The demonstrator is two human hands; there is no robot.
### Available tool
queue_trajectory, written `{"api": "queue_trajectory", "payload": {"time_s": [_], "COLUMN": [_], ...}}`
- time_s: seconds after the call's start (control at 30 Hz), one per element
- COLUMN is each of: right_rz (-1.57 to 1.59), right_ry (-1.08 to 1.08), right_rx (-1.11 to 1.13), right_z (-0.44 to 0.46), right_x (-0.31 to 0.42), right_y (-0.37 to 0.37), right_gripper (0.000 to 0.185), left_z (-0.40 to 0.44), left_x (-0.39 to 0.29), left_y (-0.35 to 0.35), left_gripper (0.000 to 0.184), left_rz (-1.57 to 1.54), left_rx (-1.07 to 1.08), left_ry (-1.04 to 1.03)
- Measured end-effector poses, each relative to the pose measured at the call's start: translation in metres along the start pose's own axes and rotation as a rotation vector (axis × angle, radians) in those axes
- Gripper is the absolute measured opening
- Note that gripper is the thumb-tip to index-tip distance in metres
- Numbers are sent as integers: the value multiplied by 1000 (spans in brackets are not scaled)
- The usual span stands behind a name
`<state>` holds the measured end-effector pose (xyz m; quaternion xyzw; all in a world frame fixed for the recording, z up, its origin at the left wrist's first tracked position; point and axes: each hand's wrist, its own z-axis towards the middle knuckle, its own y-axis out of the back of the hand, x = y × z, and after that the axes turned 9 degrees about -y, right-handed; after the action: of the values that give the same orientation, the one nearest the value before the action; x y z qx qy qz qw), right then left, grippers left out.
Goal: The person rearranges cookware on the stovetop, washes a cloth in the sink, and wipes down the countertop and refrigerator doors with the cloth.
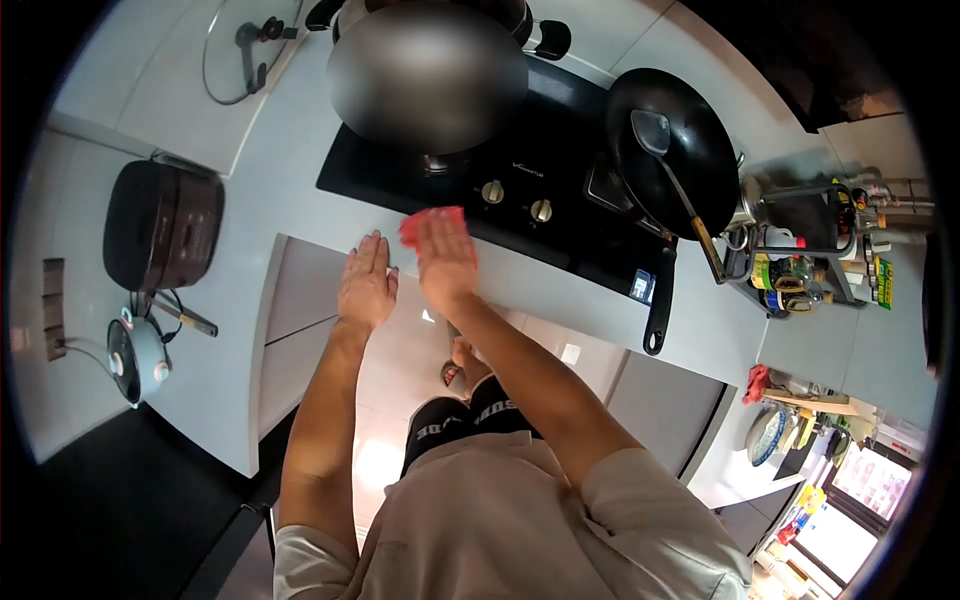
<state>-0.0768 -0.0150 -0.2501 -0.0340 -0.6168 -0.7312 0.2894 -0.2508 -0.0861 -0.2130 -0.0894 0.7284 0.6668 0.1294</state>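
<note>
Pressing a red cloth [410, 231] beneath a flattened right hand [446, 256], we are working, as we judge it, on the front strip of the white counter [560, 275], just along the black cooktop [520, 225]. The cloth is lying partly under our fingers, its edges showing on both sides; those fingers are stretching straight over it, unclenched. Our left hand [367, 285] is hovering or resting near the counter's front edge, palm down, fingers extended, holding nothing that we can see; whether it is touching the surface, we cannot tell.

For doing this well, we should be spreading even pressure through palm and fingers, so that the cloth is lying flat rather than bunching. Short, overlapping strokes following the cooktop's border would be serving us best. Near the two knobs [492, 191] we should be going lightly, since a careless brush could be turning one. On the right, a long black handle [658, 310] by the wok [690, 110] is jutting toward the counter's edge, so we should be giving it room.
</note>
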Motion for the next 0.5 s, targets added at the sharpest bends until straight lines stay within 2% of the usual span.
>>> {"api": "queue_trajectory", "payload": {"time_s": [0.07, 0.27, 0.37, 0.5], "right_rz": [53, -49, -95, 60], "right_ry": [208, 23, -37, 135], "right_rx": [77, 62, 152, 201], "right_z": [-6, -35, -14, 37], "right_x": [-3, -54, -14, 63], "right_y": [1, 34, 20, -24], "right_gripper": [62, 69, 72, 67], "left_z": [0, -15, -20, -17], "left_x": [6, 37, 45, 51], "left_y": [6, 7, 12, 18], "left_gripper": [60, 61, 61, 61], "left_rz": [19, 43, 56, 21], "left_rx": [11, -92, -101, -101], "left_ry": [-16, 35, 39, 53]}}
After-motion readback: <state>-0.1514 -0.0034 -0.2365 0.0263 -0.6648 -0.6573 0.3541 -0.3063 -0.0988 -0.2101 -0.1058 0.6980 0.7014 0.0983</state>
